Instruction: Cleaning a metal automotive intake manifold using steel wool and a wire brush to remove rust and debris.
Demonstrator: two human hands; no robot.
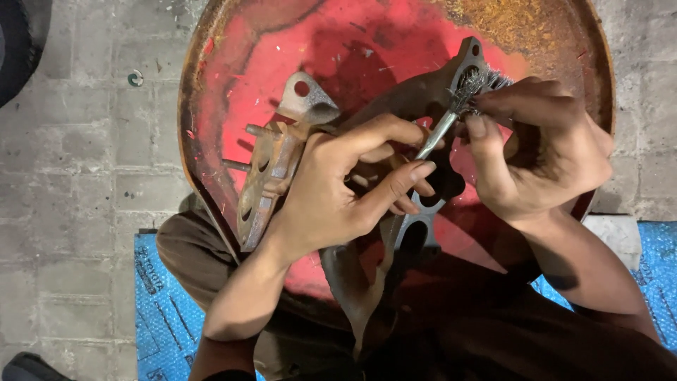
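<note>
My left hand [338, 187] grips a rusty metal manifold part [271, 173] with flanges, bolt holes and protruding studs, holding it over a round red pan [233, 77]. My right hand [539, 152] is closed around a small wire brush [474, 86] with a shiny metal shank. The bristle head presses against the upper flange hole of the part. The shank runs down toward my left fingers. Much of the part's middle is hidden under my left hand.
The red pan has a rusted rim and rests on my lap over dark trousers. Grey paving bricks [77, 162] surround it. A blue patterned mat [162, 303] lies beneath me. A dark tyre edge [14, 49] shows at top left, a small ring [135, 78] on the bricks.
</note>
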